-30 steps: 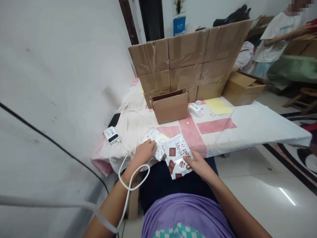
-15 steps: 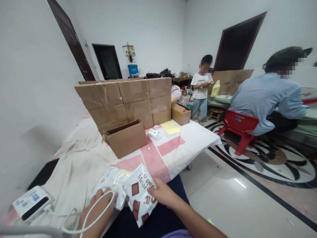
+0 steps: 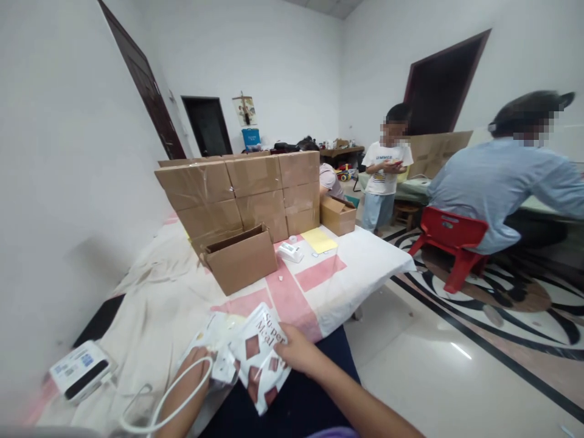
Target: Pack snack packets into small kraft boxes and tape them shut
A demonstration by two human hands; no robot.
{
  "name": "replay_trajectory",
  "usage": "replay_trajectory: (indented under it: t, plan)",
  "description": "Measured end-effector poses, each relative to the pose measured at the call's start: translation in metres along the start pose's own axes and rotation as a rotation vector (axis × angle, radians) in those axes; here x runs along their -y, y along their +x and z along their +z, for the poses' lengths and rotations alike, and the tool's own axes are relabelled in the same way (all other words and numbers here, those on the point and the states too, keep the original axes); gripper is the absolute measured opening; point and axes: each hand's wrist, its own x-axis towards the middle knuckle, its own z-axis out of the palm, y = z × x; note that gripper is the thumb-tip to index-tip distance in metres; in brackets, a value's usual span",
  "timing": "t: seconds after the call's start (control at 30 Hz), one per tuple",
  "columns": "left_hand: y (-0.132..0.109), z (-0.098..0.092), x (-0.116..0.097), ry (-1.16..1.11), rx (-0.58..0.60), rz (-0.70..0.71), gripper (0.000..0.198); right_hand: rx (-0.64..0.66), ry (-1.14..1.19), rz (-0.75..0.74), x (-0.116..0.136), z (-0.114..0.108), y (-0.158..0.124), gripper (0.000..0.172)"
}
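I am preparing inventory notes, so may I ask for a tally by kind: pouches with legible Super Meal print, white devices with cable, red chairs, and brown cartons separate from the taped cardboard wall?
Super Meal pouch, in the right hand: 1
White device with cable: 1
Red chair: 1
Brown cartons, front carton and right-end carton: 2
Total: 5

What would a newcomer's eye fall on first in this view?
Probably the big block of taped cardboard boxes standing on the cloth-covered table, with an open brown carton right in front of it. Nearer, at the table's near edge, the white "Super Meal" pouch with brown squares stands out in the right hand. Off to the right, a red chair holds a seated person in a light-blue shirt.
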Motion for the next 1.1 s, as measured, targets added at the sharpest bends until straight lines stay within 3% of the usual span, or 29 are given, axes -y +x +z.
replay_trajectory:
  t: [0.13,0.2,0.37,0.53,0.7,0.87,1.1]
  plan:
    - [-0.003,-0.009,-0.008,0.032,0.051,-0.059,0.037,0.047,-0.148,-0.094,0.014,-0.009,0.006,0.038]
    - [-0.002,-0.010,-0.013,0.059,0.089,-0.076,0.034,0.092,-0.227,-0.016,0.023,-0.015,0.014,0.039]
    - [0.004,-0.017,-0.023,0.134,0.169,-0.133,0.026,0.152,-0.367,-0.098,0.052,-0.024,0.040,0.037]
    - [0.004,-0.023,-0.034,0.175,0.228,-0.146,0.026,0.245,-0.562,-0.011,0.089,-0.028,0.057,0.038]
    - [0.004,-0.022,-0.041,0.213,0.252,-0.167,0.029,0.382,-0.764,0.071,0.113,-0.015,0.073,0.041]
    - [0.002,-0.022,-0.038,0.217,0.246,-0.171,0.028,0.416,-0.799,0.082,0.102,-0.003,0.081,0.045]
    - [-0.001,-0.019,-0.033,0.163,0.213,-0.158,0.027,0.350,-0.634,0.011,0.069,-0.019,0.076,0.045]
